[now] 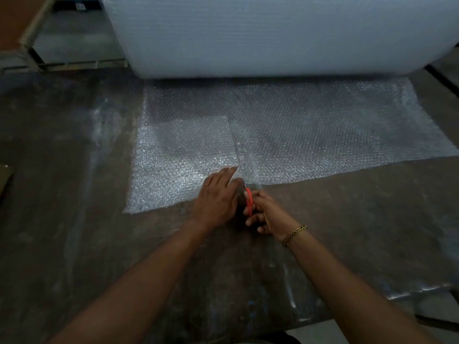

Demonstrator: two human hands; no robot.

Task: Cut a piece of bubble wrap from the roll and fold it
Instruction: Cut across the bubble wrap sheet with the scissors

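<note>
Bubble wrap [298, 135] lies flat on the dark, scuffed work surface [74, 219], and both my hands are at its near edge. My left hand [218, 197] rests palm down on that edge, fingers straight and close together, pointing away from me. Right beside it, my right hand [263, 214] has its fingers curled round a red-handled tool [249, 202]. I cannot tell from my feed whether it is scissors or a knife, since the working end is hidden between the hands. A gold chain bracelet [295, 235] sits on the right wrist. Beyond the hands the sheet spreads wide, reaching further to the right than to the left. Its left part looks brighter, as if doubled over. At the far end the sheet runs up to the big white roll [273, 33], which lies on its side across the surface. A brown board [15, 18] shows in the far left corner.
</note>
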